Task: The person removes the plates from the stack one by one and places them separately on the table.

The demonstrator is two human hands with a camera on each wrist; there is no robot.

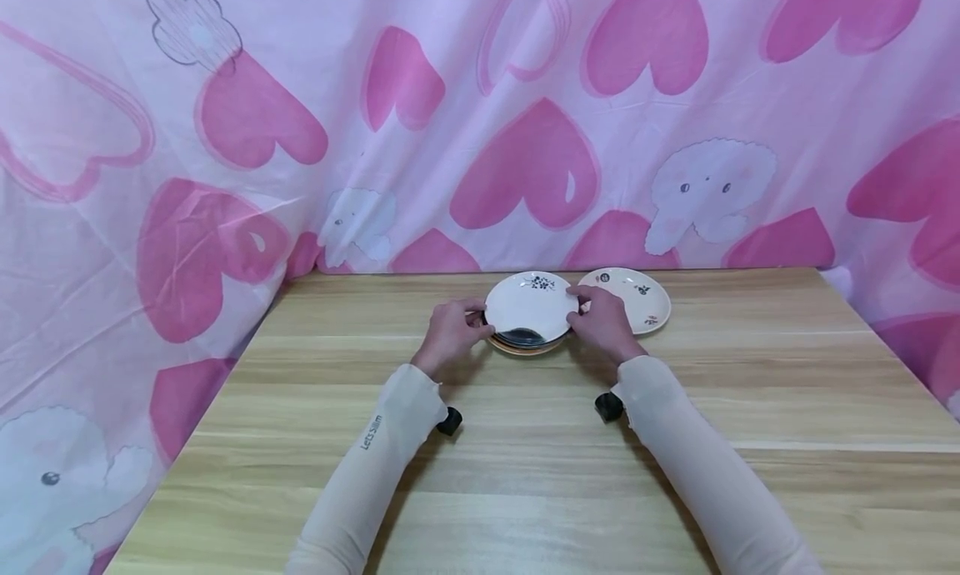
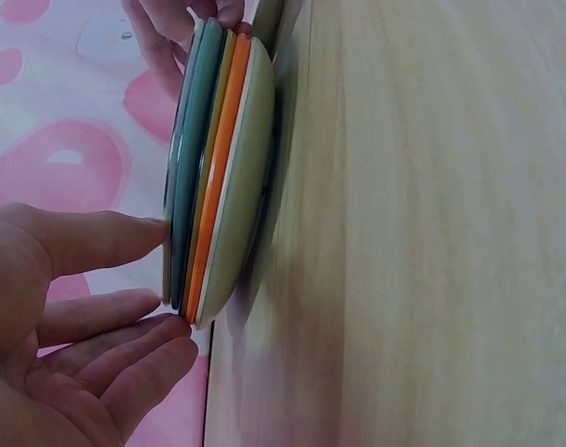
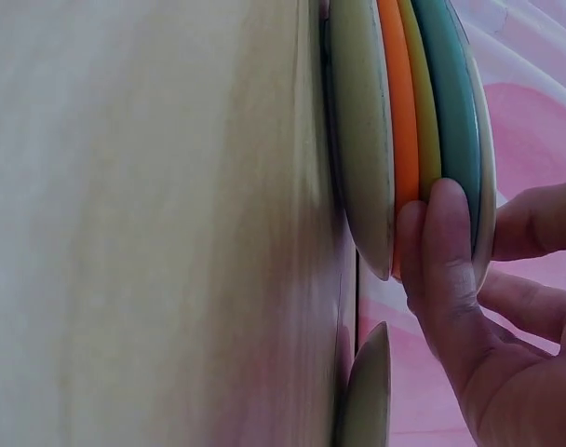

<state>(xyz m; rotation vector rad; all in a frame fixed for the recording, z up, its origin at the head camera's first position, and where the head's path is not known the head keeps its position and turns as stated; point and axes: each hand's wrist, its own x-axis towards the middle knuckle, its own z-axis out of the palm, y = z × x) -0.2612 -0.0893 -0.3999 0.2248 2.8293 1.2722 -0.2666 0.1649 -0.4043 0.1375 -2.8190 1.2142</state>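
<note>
Near the back of the table, a white plate (image 1: 525,304) with a dark floral print and a dark patch at its front rim tops a stack. Beneath it in the left wrist view are a teal plate (image 2: 195,140), a mustard-yellow one, an orange plate (image 2: 220,168) and a cream plate (image 2: 246,177) at the bottom. My left hand (image 1: 450,333) holds the top plate's left rim, thumb against the edge. On the opposite side my right hand (image 1: 606,323) grips the top plate's right rim, with fingertips also touching the teal and orange edges in the right wrist view.
A second cream plate (image 1: 641,300) with small printed motifs lies just right of the stack, partly behind my right hand. The wooden table (image 1: 517,492) meets a pink heart-print cloth (image 1: 525,167) along its back and left edges.
</note>
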